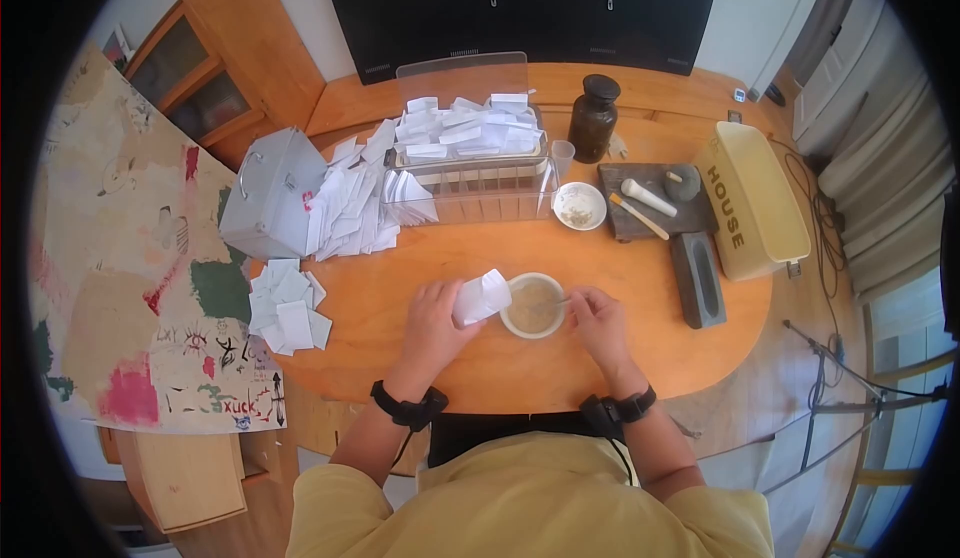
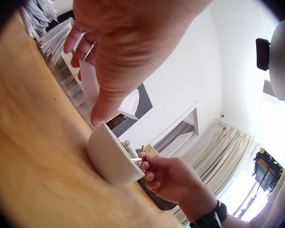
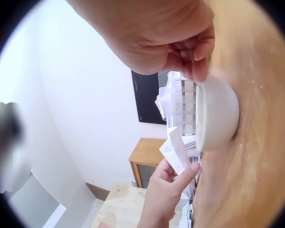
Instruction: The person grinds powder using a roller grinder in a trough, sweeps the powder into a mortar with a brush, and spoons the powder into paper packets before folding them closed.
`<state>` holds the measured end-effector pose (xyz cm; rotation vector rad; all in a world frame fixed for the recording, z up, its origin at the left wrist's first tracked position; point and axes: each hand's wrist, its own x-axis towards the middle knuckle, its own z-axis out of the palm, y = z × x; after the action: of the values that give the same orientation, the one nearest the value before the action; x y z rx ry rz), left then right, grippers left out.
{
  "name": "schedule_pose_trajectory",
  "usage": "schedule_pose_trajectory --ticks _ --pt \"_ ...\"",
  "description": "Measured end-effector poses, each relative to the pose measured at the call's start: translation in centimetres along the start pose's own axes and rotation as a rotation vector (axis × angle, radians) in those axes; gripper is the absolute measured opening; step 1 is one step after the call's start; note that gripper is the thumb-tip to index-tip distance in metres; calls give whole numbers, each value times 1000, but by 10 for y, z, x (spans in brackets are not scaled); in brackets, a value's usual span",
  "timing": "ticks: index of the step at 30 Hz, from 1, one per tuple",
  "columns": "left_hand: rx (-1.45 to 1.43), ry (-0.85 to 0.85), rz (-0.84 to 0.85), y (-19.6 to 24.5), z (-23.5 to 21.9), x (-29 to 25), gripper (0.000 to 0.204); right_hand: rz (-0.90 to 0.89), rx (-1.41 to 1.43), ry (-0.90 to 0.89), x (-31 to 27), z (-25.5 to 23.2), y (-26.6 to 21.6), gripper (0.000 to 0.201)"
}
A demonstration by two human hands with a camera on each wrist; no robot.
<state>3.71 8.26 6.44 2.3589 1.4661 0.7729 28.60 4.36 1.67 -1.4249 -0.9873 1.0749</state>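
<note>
In the left hand, the grip pinched a folded white paper packet near a round white bowl on the orange-brown wooden counter; the right hand had its grip pinching a slim silvery metal utensil reaching into the bowl

The bowl is standing before the compartment box. Paper packets are lying between that box and the case. The brush is resting on the slab, right of the dish.
</note>
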Motion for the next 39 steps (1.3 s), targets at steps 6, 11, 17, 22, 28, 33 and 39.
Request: schedule_pose_trajectory --ticks 6,11,17,22,28,33,39 --pt "-7 -12 11 1 1 0 57 132 194 -8 2 -7 5 17" --pt "-4 -3 28 -2 4 -1 57 138 221 28 1 -12 -4 16" --pt "0 -14 34 1 4 -1 56 131 261 34 1 -13 -36 16" --pt "-23 -37 19 10 2 -1 57 62 283 -9 4 9 -48 14" --pt "-72 -20 31 12 6 -2 58 -118 76 -101 -2 34 -46 13" --pt "-118 -31 0 8 9 -4 58 -483 -198 -156 -10 26 -60 13" --pt "-123 -45 -63 -4 12 -5 57 -307 -76 82 -3 -4 -44 11"
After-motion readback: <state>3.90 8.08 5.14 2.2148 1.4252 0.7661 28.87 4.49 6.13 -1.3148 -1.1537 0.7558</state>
